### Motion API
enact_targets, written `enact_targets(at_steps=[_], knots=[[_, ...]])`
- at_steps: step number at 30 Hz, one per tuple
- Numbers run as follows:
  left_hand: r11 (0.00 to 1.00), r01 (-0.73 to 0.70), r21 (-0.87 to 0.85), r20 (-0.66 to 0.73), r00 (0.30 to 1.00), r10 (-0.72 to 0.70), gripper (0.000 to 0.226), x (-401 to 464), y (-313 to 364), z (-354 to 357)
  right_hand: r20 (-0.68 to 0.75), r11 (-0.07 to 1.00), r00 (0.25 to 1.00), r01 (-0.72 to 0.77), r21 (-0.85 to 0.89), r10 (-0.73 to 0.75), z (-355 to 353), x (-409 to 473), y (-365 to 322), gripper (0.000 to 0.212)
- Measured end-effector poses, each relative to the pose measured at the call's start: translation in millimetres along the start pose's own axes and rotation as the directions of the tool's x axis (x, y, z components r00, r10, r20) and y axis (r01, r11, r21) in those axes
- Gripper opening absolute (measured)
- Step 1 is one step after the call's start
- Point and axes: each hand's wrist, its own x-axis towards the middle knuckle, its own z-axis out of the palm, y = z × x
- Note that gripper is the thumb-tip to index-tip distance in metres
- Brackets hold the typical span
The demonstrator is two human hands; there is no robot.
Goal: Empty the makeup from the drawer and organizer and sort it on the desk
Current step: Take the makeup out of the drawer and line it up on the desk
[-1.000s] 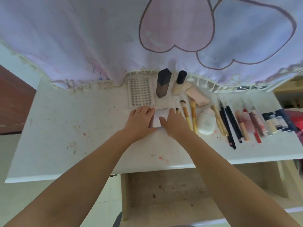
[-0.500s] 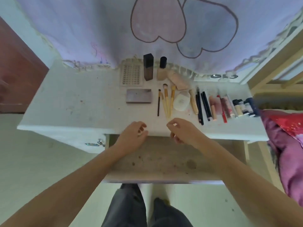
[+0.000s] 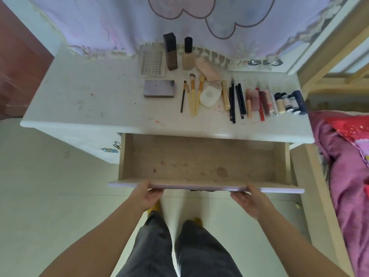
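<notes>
While two hands [image 3: 148, 195] [image 3: 248, 200] grip drawer [image 3: 199, 185], four brushes [image 3: 192, 94] lie.

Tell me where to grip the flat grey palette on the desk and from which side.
Take the grey palette by its two long edges, from above. It lies flat and apart from the tray behind it and the brushes to its right, so fingers should fit front and back. It looks too thin for a side approach.

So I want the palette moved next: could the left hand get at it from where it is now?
Probably yes. The left hand holds the drawer front, but once it lets go nothing stands between it and the palette; the desk around it is bare.
</notes>
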Motion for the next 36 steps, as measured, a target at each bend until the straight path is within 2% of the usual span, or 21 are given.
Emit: enact_targets(at_steps=[2,3,5,10,14,21,24,27,32,33,36], knots=[[0.995,0.001,-0.096,-0.012,1.0,-0.003,0.034,1,1,7,-0.019,0.999,1.0,0.003,0.036,-0.002,8,-2,-3,0.011],[0.994,0.002,-0.105,-0.022,1.0,-0.004,0.035,1,1,9,-0.031,1.0,1.0,0.003,0.025,-0.002,10,-2,-4,0.016],[0.996,-0.004,-0.092,-0.032,0.999,0.001,0.036,-2,3,11,-0.061,1.0,0.998,-0.001,0.0,0.001,13,-4,-7,0.024],[0.999,-0.049,-0.012,-0.121,0.992,0.048,0.041,-20,18,24,-0.084,0.998,0.996,0.017,-0.055,-0.021,24,-23,-23,0.01],[1.0,-0.016,0.01,-0.148,0.989,0.017,0.045,-29,33,35,-0.061,1.0,0.998,0.0,-0.007,0.0,32,-35,-37,0.003],[0.998,-0.064,-0.009,-0.027,0.998,0.064,0.054,-34,68,64,0.004,0.994,1.0,-0.001,0.113,0.001,55,-31,-62,0.011],[0.997,-0.074,0.004,0.002,0.997,0.074,0.059,-33,80,76,0.041,0.993,0.999,0.015,0.117,-0.02,66,-24,-79,0.024],[0.997,-0.08,0.007,0.025,0.997,0.08,0.066,-25,94,82,0.111,0.99,0.993,0.012,0.141,-0.027,76,-21,-86,0.02],[0.99,-0.098,-0.103,0.086,0.991,0.107,0.055,-13,104,93,0.164,0.982,0.984,0.043,0.186,-0.074,91,-10,-98,0.025],[0.988,-0.104,-0.114,0.091,0.989,0.114,0.053,-11,106,96,0.158,0.982,0.984,0.051,0.184,-0.081,94,-11,-99,0.028],[0.99,-0.101,-0.1,0.102,0.988,0.111,0.057,-4,112,96,0.153,0.988,0.985,0.06,0.145,-0.082,96,-9,-104,0.054]])
